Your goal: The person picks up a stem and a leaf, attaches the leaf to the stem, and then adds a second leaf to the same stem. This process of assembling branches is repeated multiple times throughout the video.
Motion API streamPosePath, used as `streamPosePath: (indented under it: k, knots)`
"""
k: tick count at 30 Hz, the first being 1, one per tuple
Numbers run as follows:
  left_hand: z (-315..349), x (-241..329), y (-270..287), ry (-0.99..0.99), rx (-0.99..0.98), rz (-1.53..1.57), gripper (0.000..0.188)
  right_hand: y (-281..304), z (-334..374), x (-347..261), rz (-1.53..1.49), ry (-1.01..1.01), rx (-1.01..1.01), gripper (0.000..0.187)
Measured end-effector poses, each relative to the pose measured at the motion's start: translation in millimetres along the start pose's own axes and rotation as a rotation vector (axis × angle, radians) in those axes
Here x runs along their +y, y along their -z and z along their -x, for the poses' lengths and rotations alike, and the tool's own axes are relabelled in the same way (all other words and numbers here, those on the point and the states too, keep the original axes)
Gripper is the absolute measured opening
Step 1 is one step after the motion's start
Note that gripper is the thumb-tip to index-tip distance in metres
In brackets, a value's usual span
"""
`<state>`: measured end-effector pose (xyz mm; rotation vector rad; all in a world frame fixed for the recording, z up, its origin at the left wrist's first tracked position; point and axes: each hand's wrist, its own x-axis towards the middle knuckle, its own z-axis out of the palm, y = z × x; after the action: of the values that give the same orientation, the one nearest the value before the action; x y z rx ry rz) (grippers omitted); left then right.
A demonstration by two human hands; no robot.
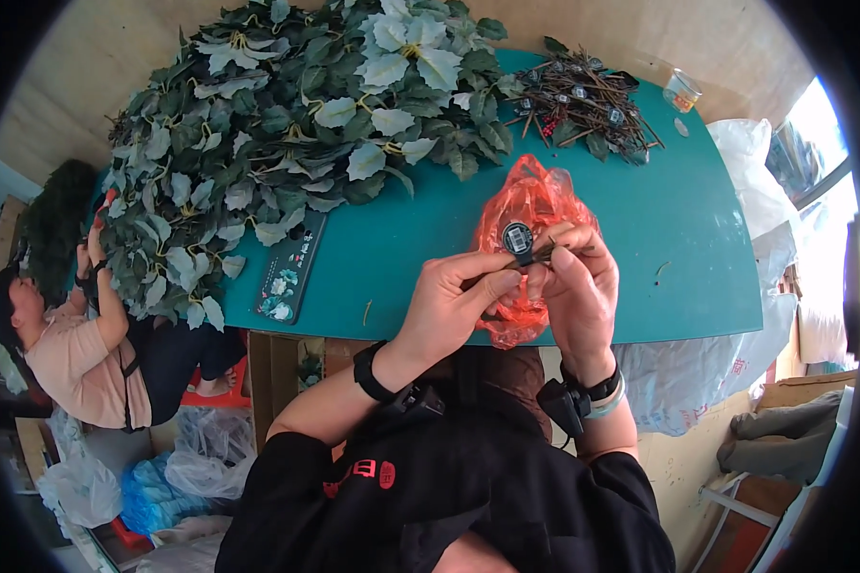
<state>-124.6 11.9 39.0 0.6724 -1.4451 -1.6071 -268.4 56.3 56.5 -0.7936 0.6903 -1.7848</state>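
In front of my chest, above the table's near edge, my left hand (463,286) pinches a thin brown stem (543,254). A round black tag (518,239) with a white printed label hangs at the stem, beside the left fingertips. My right hand (583,291) grips the same stem farther right, thumb and fingers closed on it. Behind and below both hands lies a crumpled orange-red plastic bag (506,205), partly hidden by them; dark shapes show through it. Fingers cover part of the stem.
Artificial leafy branches (287,134) are heaped across the left of the green table (678,248). Farther right lie tagged brown stems (583,100) and a clear cup (681,91). A dark flat box (291,272) sits near the front edge. Another person (86,353) works at the left.
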Motion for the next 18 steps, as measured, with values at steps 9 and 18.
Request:
streamPosePath:
  k: [9, 18]
  knots:
    - [-45.9, 45.9, 21.8, -0.302, -0.363, -0.592, 0.021, 12.5, -6.9, -64.9, 0.610, 0.038, -0.119, 0.005]
    - [-138.9, 90.5, 141.5, -0.583, 0.173, -1.531, 0.020, 48.6, -7.2, -124.9, 1.350, -0.171, -0.207, 0.006]
